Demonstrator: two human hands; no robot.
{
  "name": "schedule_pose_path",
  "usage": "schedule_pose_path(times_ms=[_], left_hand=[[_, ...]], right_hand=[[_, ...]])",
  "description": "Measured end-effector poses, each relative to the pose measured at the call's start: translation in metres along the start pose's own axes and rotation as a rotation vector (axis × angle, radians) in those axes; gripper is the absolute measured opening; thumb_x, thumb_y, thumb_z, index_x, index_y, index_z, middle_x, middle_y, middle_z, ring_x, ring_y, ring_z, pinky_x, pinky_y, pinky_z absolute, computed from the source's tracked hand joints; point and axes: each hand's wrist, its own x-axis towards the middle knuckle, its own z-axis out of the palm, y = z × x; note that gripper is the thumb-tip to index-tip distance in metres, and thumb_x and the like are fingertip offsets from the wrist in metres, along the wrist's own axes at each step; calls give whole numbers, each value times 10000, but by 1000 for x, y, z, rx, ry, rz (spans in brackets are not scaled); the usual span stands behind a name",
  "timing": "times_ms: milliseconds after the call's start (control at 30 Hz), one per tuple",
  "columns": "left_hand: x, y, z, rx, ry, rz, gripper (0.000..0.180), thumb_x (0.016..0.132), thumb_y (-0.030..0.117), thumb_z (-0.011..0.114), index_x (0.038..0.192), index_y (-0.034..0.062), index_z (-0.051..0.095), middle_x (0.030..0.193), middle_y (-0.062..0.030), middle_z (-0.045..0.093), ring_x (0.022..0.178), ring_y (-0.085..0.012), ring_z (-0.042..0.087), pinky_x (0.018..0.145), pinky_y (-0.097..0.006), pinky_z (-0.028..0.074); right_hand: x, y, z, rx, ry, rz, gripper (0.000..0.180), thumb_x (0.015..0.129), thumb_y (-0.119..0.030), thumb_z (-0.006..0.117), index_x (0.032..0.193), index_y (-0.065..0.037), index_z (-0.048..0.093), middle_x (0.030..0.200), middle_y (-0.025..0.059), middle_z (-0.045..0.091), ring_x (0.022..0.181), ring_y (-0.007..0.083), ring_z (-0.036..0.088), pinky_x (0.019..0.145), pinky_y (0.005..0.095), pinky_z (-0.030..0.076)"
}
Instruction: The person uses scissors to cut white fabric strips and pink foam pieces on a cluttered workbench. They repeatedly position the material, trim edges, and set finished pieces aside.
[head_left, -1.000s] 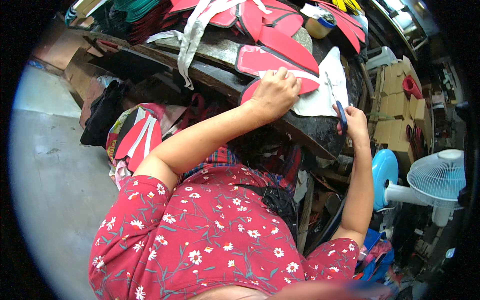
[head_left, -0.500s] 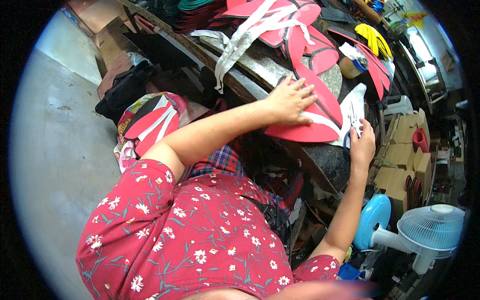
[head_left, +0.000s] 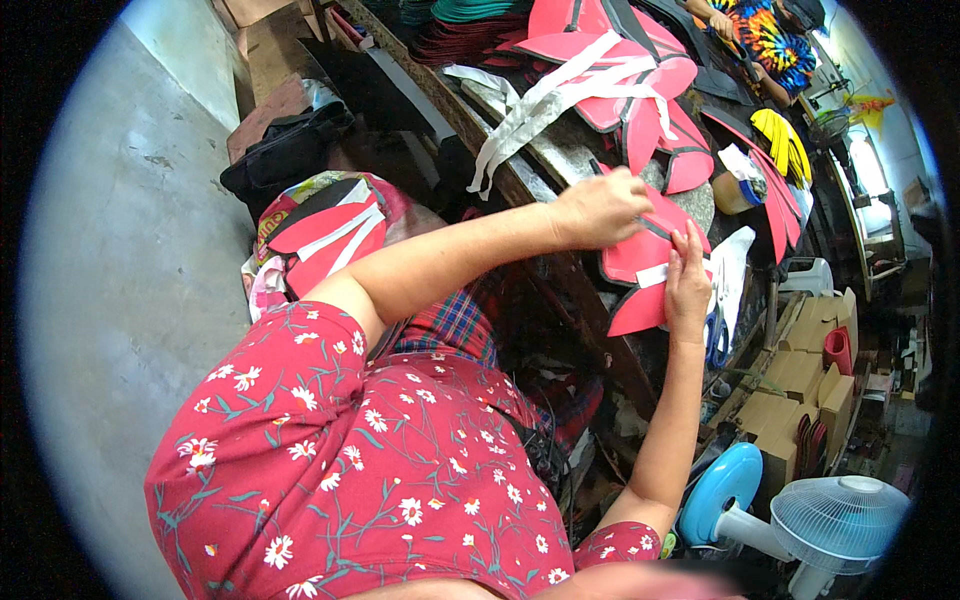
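Observation:
A red sole-shaped piece (head_left: 640, 257) with black edging and a short white strip (head_left: 652, 275) lies at the bench's near edge, its pointed lower end sticking out. My left hand (head_left: 610, 208) is closed in a pinch over the piece's upper part; what its fingers hold, if anything, is hidden. Flat on the piece's right side, beside the white strip, rests my right hand (head_left: 688, 288) with fingers stretched out. Blue-handled scissors (head_left: 717, 340) lie just right of that hand, by a white cloth (head_left: 733, 265).
More red pieces (head_left: 655, 75) with long white strips (head_left: 545, 100) are heaped farther back. A small tub (head_left: 735, 193) and yellow strips (head_left: 780, 145) sit at the right. Another person (head_left: 765, 45) works at the far end. Cardboard boxes (head_left: 790, 370) and a fan (head_left: 840, 520) stand at the right.
My right hand has let go of the scissors and moved left onto the red piece. My left hand has gone from spread flat to pinched. The piece is turned, its tip now lower.

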Motion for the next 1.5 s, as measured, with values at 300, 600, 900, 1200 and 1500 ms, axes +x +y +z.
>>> schedule_pose_path(times_ms=[300,600,900,1200,1500], left_hand=[[38,-93,-75,503,408,-364,357,837,301,721,1108,75,664,1050,-165,652,1010,-361,616,892,-435,511],[63,-148,-84,242,295,-422,358,775,168,724,1125,102,691,957,-201,698,935,-358,691,869,-464,537],[60,-83,-162,-575,565,-271,297,894,-27,558,1190,-25,576,855,-44,631,672,-91,617,567,-213,500],[5,65,-120,-1107,57,-353,288,897,48,656,1183,27,627,915,-17,654,635,-25,578,512,-163,454],[-20,82,-58,-1995,-225,-832,138,870,23,639,996,48,589,808,-26,607,576,-74,548,467,-201,381]], right_hand=[[33,-20,-11,3,-73,115,550,948,-157,622,1465,-138,436,1136,143,706,1032,323,685,883,410,525],[37,-58,7,71,-55,-88,612,883,-97,692,1450,-124,463,1256,161,650,1162,316,619,978,403,476],[36,-72,2,238,24,-25,534,961,-93,612,1463,-96,427,1118,147,713,1099,253,660,963,380,479],[34,-122,-10,1158,25,81,841,994,-64,549,1565,-50,-68,1207,257,646,1110,272,646,1009,351,467],[-6,-105,-30,1424,92,107,1031,920,-181,682,1563,-88,-118,1287,298,586,1120,340,651,951,359,526]])
